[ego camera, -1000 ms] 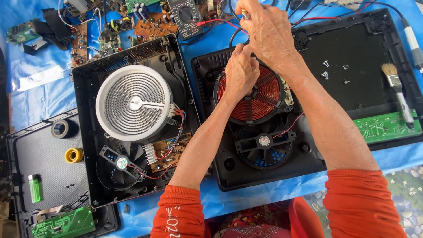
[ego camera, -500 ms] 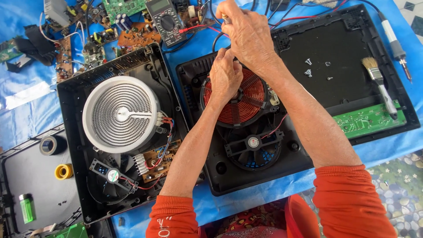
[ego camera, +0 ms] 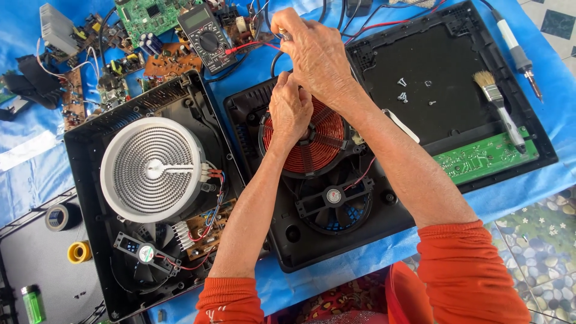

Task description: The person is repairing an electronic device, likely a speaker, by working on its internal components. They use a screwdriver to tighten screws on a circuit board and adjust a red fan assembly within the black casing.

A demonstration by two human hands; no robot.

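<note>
Head view: both hands' grip clenched on wire ends just above copper coil, left hand, right hand

Left hand and right hand close together, fingers curled, forearms outstretched.

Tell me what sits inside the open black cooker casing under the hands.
A copper-red round coil and a black cooling fan with blue blades. The left hand and right hand cover the coil's upper edge.

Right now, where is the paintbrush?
In the head view, the paintbrush lies far right on the upturned black cooker cover, bristles pointing up-frame, its handle reaching the green circuit board, just left of the soldering iron.
</note>
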